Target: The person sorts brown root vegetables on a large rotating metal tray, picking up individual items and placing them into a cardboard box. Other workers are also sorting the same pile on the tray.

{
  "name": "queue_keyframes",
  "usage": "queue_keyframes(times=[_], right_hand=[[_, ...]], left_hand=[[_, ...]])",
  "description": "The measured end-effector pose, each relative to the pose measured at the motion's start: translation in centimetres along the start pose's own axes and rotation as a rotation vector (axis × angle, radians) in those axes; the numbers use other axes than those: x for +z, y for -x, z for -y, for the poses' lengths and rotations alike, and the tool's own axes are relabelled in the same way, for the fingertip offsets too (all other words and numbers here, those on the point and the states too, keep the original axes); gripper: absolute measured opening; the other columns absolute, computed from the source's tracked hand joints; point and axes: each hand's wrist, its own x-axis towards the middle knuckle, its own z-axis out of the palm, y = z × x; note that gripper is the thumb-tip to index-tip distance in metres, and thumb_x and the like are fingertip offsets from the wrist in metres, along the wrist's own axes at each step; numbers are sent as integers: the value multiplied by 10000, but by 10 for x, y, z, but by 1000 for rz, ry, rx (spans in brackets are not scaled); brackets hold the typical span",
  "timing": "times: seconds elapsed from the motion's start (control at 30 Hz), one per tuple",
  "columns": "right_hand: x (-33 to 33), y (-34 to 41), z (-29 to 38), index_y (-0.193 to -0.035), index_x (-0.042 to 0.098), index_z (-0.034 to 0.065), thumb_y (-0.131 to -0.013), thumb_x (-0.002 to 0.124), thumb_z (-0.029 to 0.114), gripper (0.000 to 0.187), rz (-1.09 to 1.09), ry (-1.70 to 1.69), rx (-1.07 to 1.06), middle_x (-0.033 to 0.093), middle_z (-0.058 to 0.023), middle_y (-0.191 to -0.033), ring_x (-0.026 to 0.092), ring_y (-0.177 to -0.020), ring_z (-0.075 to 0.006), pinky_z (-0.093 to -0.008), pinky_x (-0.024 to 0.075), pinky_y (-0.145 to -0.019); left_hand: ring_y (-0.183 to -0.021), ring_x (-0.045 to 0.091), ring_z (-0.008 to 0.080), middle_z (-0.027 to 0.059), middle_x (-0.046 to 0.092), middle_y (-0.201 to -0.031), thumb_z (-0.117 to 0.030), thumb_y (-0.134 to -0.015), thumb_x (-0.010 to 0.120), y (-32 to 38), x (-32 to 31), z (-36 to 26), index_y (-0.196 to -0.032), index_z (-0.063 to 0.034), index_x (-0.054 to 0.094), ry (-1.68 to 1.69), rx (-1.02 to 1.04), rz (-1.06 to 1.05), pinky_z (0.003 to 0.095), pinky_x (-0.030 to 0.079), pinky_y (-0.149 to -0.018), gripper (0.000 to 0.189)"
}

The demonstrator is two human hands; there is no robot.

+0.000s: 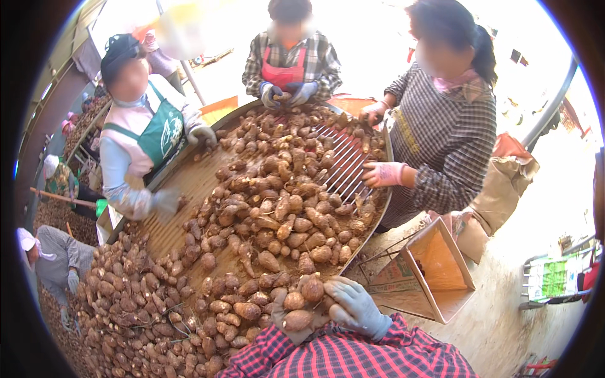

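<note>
At the near edge of the sorting table my left hand (298,334), in a grey work glove, is palm up beneath several brown taro corms (298,320). From the right my right hand (355,304), in a light blue-grey glove, curls over the same cluster, its fingers against a round taro corm (313,288). The corms hide parts of the left fingers and the right palm. Just beyond both hands, loose taro corms (283,208) lie heaped on the table's worn brown surface (184,182).
A metal bar grate (347,165) is set into the table's right side. Three co-workers stand around the far rim, their gloved hands among the corms. A framed chute (425,279) stands to the right, near filled sacks (501,189). A large taro pile (127,302) spreads at left.
</note>
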Motion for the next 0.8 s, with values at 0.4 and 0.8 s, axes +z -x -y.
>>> queue_keyframes(times=[0.4, 0.8], right_hand=[[-123, 35, -14, -1299, 645, -67, -1002, 612, 158, 374, -418, 43, 114, 675, -247, -1270, 667, -1167, -374, -436, 495, -1050], [43, -92, -76, -1428, 590, 125, -975, 645, 438, 554, 596, -100, -532, 551, -181, -1468, 495, -1401, -382, -527, 412, -1138]], left_hand=[[-1210, 632, 216, 102, 631, -1274, -317, -1104, 567, -264, 20, 114, -1445, -60, 520, -1390, 100, 617, 379, 543, -1049, 430], [-1438, 409, 457, 252, 431, -1543, -566, -760, 851, 95, 26, -31, -1570, -39, 406, -2843, 316, -1179, 542, 345, -1194, 1064]])
